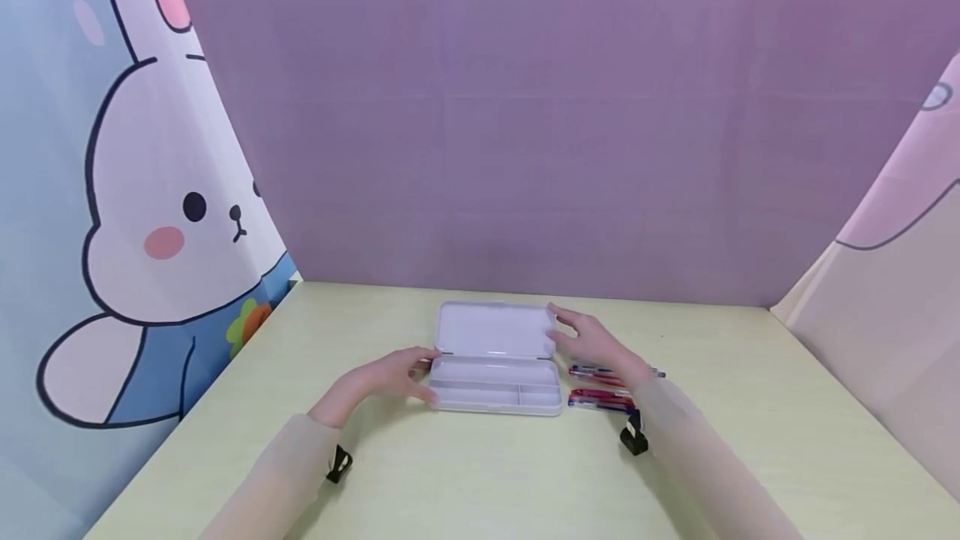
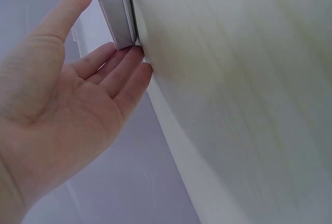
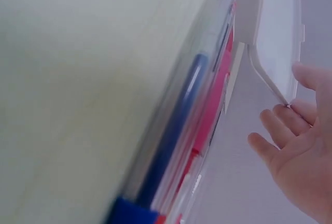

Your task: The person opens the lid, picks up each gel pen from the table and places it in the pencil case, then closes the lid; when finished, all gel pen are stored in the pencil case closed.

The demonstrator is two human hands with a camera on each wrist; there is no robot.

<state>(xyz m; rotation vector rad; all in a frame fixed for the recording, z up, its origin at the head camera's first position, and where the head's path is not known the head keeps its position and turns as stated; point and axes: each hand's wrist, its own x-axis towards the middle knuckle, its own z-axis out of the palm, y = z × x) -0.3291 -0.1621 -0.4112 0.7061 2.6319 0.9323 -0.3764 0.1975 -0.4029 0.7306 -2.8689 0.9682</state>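
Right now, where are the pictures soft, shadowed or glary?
Head view: soft shadow beside the left beige fabric sleeve on the pale yellow table; left wrist view: dim, the table's grain smeared, bare left hand fairly clear; right wrist view: the clear plastic pen with blue core blurs toward the frame's bottom, with pale highlights.

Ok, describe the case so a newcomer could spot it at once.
On the pale table, look between the left hand and right hand. There lies the white case, lid open, beside the pens. Unlike those slim pens, it is broad, flat and compartmented.
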